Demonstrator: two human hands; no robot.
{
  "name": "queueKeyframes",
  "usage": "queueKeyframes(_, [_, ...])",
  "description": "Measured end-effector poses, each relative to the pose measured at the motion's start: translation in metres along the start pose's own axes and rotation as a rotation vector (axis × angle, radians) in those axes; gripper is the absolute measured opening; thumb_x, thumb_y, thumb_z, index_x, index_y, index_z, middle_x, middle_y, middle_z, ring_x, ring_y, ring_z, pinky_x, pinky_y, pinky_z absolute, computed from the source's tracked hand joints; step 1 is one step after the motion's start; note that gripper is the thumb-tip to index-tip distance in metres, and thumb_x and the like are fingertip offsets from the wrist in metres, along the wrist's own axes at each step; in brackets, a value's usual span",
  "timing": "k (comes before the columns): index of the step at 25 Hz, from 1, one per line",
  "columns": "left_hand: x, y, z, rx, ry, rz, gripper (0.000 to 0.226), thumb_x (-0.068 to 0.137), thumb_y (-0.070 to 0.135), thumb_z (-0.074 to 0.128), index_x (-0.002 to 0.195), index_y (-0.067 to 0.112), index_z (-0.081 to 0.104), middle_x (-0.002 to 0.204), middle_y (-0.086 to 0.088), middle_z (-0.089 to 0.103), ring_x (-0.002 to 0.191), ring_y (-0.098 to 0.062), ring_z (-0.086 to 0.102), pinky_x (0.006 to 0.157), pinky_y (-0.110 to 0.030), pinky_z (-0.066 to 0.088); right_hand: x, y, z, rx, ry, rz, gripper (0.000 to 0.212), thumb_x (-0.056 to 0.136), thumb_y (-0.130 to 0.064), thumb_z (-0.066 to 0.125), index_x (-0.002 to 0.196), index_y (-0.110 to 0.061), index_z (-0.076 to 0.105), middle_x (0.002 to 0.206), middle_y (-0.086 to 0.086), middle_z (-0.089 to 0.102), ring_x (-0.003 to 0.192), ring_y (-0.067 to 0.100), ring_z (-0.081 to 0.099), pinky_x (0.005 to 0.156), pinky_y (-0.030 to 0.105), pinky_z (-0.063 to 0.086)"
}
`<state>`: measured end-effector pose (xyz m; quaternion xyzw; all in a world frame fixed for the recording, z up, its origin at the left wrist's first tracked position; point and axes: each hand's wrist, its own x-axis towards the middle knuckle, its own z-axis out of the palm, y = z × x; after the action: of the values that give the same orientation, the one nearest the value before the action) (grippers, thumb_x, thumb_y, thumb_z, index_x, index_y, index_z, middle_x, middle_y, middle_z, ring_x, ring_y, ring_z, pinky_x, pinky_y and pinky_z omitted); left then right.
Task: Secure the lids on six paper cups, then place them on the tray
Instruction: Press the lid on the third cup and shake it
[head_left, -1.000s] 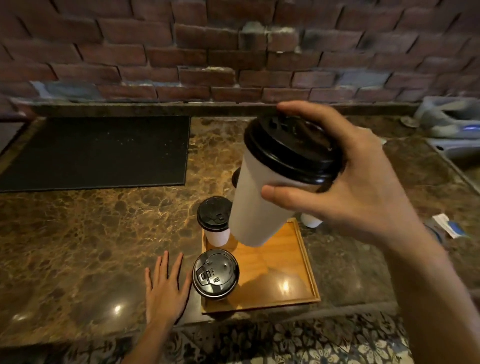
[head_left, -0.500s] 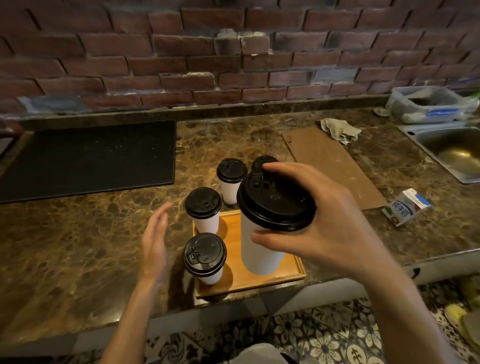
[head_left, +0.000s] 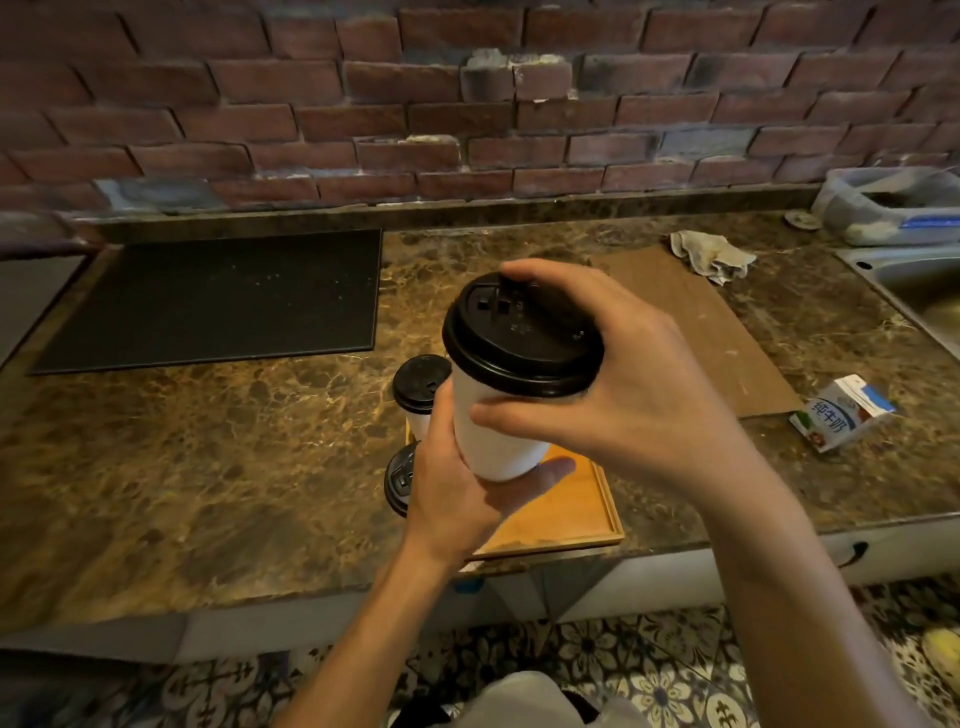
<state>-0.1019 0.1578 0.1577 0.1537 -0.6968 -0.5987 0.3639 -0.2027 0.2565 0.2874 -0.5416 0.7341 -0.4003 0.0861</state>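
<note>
- Paper cup (head_left: 493, 431), white, was held in the air over the tray (head_left: 571, 514), clear of it and roughly upright.
- Black lid (head_left: 519, 343) sat on the cup's rim. Contents couldn't be seen with the lid on.
- Right hand (head_left: 639, 395) clamped the top: fingers curled over the lid, thumb across the cup wall just under the lid's rim.
- Left hand (head_left: 457, 488) gripped the cup's lower part, with the thumb up the left side and the fingers wrapped under the base.
- The tray was wooden and sat at the near edge of the tabletop (head_left: 208, 467). Its right part was bare.
- Second cup (head_left: 421, 384), with a black lid on, stood at the tray's far-left corner, just behind the held cup.
- Third cup (head_left: 397, 480) was at the tray's near-left side. Only a slice of its black lid showed past the left hand, so I couldn't tell whether its base was inside the rim.
- No further cups were visible in this view.
- Black mat (head_left: 218, 301) lay flat at far left on the tabletop.
- Brown board (head_left: 717, 332) lay right of the cups, with a crumpled rag (head_left: 711, 254) at its far end.
- A small carton (head_left: 841, 415) lay tipped on the tabletop near the board's near corner.
- Sink (head_left: 924, 291) was at the right edge, its contents not discernible. A plastic tub (head_left: 893, 208) behind it held something dark, too blurred to identify.
</note>
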Motion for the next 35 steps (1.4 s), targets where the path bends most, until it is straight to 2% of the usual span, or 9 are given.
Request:
queueKeyframes(4, [0.001,0.008,0.002,0.059,0.096,-0.009,0.08,0.06,0.041,0.083,0.13,0.025,0.046,0.118,0.012,0.063,0.106,-0.006,0.062,0.078,-0.023,0.054,0.01,-0.015,-0.006,-0.177,-0.131,0.04,0.099,0.061,-0.085,0.054,0.146,-0.038,0.033,0.141,-0.019,0.041,0.131,0.008,0.039,0.104,0.031,0.04])
queueKeyframes(6, [0.001,0.014,0.005,0.147,0.112,-0.032,0.074,0.056,0.044,0.08,0.121,0.042,0.046,0.107,0.02,0.063,0.096,0.003,0.062,0.065,-0.009,0.049,0.017,-0.026,0.004,-0.34,-0.001,0.047,0.084,0.074,-0.086,0.041,0.141,-0.034,0.043,0.138,-0.014,0.047,0.126,0.013,0.044,0.091,0.029,0.038])
queueKeyframes(8, [0.0,0.02,0.007,0.152,0.087,-0.038,0.077,0.055,0.041,0.078,0.124,0.022,0.05,0.1,0.011,0.065,0.091,0.002,0.064,0.061,-0.006,0.047,0.024,-0.038,0.013,-0.463,0.11,-0.06,0.059,0.088,-0.071,0.04,0.126,-0.03,0.058,0.122,-0.009,0.06,0.111,0.017,0.054,0.077,0.027,0.036])
queueKeyframes(11, [0.008,0.033,-0.006,-0.025,-0.036,-0.033,0.076,0.052,0.028,0.082,0.118,0.003,0.052,0.097,0.002,0.068,0.089,-0.007,0.067,0.064,-0.018,0.053,0.037,-0.04,-0.006,-0.243,-0.03,-0.302,0.036,0.092,-0.049,0.052,0.112,-0.024,0.068,0.105,-0.01,0.067,0.095,0.01,0.061,0.072,0.027,0.047])
queueKeyframes(15, [0.022,0.051,-0.027,-0.066,-0.361,-0.063,0.073,0.052,0.021,0.082,0.115,-0.001,0.054,0.102,-0.022,0.063,0.092,-0.034,0.065,0.071,-0.047,0.057,0.052,-0.031,-0.037,0.135,-0.334,-0.376,0.031,0.092,-0.028,0.059,0.12,-0.015,0.063,0.116,0.0,0.065,0.103,0.013,0.062,0.081,0.032,0.052])
queueKeyframes(22, [0.026,0.051,0.003,0.104,0.105,0.07,0.078,0.06,0.017,0.087,0.124,0.026,0.044,0.109,0.01,0.06,0.1,0.008,0.059,0.067,-0.007,0.049,0.059,-0.043,0.003,-0.404,0.188,0.017,0.039,0.091,-0.06,0.043,0.109,-0.034,0.064,0.093,-0.011,0.061,0.084,0.019,0.053,0.061,0.032,0.038])
queueKeyframes(28, [0.05,0.06,-0.034,-0.121,-0.441,-0.099,0.075,0.053,0.019,0.081,0.119,0.0,0.052,0.104,-0.016,0.063,0.097,-0.03,0.064,0.076,-0.048,0.056,0.068,-0.033,-0.042,0.182,-0.27,-0.353,0.026,0.091,-0.031,0.062,0.115,-0.022,0.064,0.109,-0.009,0.064,0.1,0.003,0.062,0.078,0.016,0.048])
queueKeyframes(32, [0.054,0.056,-0.017,0.002,-0.096,-0.005,0.07,0.055,0.03,0.083,0.118,0.02,0.053,0.104,0.009,0.066,0.095,-0.01,0.065,0.066,-0.022,0.055,0.078,-0.035,-0.014,-0.058,0.11,-0.09,0.03,0.086,-0.054,0.058,0.102,-0.031,0.066,0.095,-0.017,0.063,0.092,0.003,0.06,0.08,0.022,0.053])
queueKeyframes(35, [0.051,0.049,-0.008,0.002,0.059,-0.02,0.073,0.056,0.034,0.083,0.12,0.018,0.052,0.104,0.007,0.066,0.095,-0.007,0.065,0.065,-0.016,0.054,0.084,-0.034,0.0,-0.256,0.117,-0.083,0.034,0.086,-0.057,0.056,0.106,-0.03,0.064,0.099,-0.012,0.064,0.094,0.01,0.061,0.084,0.035,0.054])
